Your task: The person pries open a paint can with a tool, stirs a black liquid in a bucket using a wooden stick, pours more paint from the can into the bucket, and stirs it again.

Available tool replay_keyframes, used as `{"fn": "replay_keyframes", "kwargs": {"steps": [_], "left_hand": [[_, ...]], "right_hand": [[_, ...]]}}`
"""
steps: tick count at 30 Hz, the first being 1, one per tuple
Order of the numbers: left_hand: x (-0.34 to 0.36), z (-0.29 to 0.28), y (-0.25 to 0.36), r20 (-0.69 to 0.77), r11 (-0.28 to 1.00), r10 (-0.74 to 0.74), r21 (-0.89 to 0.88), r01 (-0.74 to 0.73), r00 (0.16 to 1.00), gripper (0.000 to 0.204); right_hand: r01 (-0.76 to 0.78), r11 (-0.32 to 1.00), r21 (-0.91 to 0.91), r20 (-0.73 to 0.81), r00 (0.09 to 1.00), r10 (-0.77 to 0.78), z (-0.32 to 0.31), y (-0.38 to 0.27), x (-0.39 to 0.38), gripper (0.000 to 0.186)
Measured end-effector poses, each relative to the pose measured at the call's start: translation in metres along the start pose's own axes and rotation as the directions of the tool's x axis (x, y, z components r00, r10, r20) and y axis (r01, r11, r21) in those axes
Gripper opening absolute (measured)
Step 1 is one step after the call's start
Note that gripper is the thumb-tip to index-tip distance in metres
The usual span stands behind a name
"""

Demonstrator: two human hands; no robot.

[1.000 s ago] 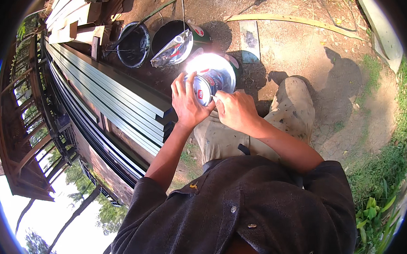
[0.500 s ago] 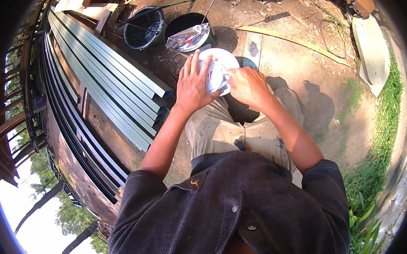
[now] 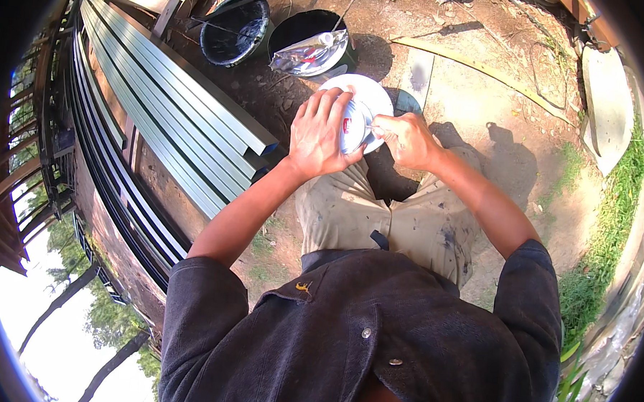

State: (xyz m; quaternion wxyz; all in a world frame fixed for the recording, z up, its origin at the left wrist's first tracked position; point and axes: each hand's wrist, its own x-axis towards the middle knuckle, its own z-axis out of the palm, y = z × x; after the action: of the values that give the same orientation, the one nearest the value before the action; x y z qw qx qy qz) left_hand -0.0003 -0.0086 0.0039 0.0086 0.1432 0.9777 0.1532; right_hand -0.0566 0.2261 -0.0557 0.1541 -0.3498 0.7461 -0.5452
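Observation:
A white round tin [image 3: 352, 127] with a small red mark on its face is held over my knees. My left hand [image 3: 316, 132] wraps round its left side, fingers over the top and thumb at the lower edge. At the tin's right rim, my right hand [image 3: 408, 140] is closed round a thin, pale tool [image 3: 373, 127], mostly hidden by the fingers; its kind is not clear. Behind the tin lies a larger white disc [image 3: 370, 90], like the top of a pail, partly covered by the tin and my left hand.
Beyond the disc, a dark bucket [image 3: 301, 29] holds a crumpled silvery packet [image 3: 310, 53]; another black bucket [image 3: 234, 32] stands beside it. Long metal channels [image 3: 175, 97] are stacked at the left. A yellowish strip [image 3: 486, 73] lies on the dirt, and a pale curved board [image 3: 608, 106] at the right.
The view has shifted slightly, so the hands and tin appear further right. My right hand has drawn a little away from the tin, and the thin tool shows more at the rim.

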Motion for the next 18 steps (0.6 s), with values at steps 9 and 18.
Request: {"fn": "replay_keyframes", "kwargs": {"steps": [9,18], "left_hand": [[0.007,0.003,-0.003,-0.043,1.0,0.028,0.007,-0.028,0.999,0.099],[0.001,0.007,0.017,-0.102,0.997,-0.069,0.034,0.073,0.992,0.098]], "right_hand": [[0.152,0.988,-0.016,-0.25,0.956,-0.152,0.049,0.038,-0.006,0.008],[-0.186,0.982,-0.017,-0.414,0.896,0.163,0.033,-0.03,-0.031,0.014]]}}
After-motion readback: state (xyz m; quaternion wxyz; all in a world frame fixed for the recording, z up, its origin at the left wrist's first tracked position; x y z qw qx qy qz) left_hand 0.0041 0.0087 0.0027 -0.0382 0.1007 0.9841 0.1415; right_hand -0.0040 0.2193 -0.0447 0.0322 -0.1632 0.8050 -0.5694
